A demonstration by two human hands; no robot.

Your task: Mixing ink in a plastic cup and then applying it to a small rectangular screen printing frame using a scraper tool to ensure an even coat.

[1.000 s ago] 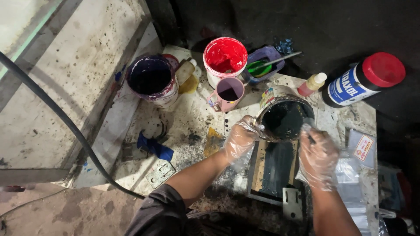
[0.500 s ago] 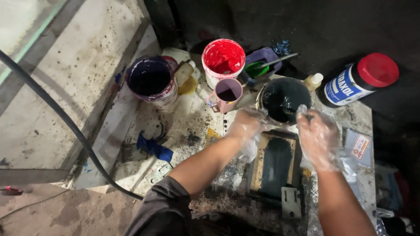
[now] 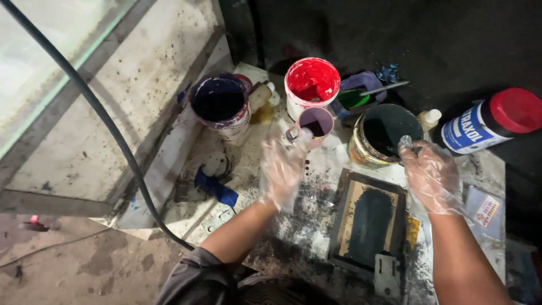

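The left hand (image 3: 282,169), in a crinkly clear plastic glove, reached with fingers spread towards a small pink cup (image 3: 316,123). The gloved right hand (image 3: 432,175) pinched something at the rim of a round tin (image 3: 384,135) of dark paint. Both stood on a paint-spattered bench (image 3: 293,226).

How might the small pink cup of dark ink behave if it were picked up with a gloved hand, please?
The pink cup looks small and open-topped, so it is probably light but apt to spill if tilted. The left hand wears a thin plastic glove, and ink smears cover the table, so its wall may be slippery.
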